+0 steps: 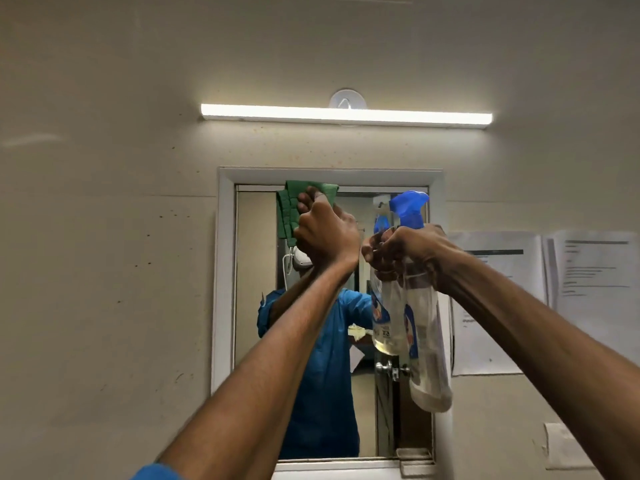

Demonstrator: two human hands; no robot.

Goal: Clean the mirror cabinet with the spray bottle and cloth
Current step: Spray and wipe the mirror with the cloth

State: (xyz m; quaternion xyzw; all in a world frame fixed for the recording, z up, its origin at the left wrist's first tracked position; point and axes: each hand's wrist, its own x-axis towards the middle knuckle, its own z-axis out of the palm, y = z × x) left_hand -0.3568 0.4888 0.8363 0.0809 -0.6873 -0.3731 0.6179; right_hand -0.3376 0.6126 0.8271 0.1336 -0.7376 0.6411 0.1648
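The mirror cabinet (224,271), white-framed, hangs on the wall straight ahead. My left hand (327,233) presses a green cloth (289,209) against the upper left of the glass. My right hand (412,258) grips the neck of a clear spray bottle (427,341) with a blue trigger head (408,204), held upright in front of the mirror's right side. A little yellowish liquid sits in the bottle's bottom. The glass reflects both arms, the cloth, the bottle and a blue shirt.
A lit tube light (346,116) runs along the wall above the cabinet. Printed paper sheets (498,306) are stuck to the wall to the right. A door with a metal handle shows in the reflection.
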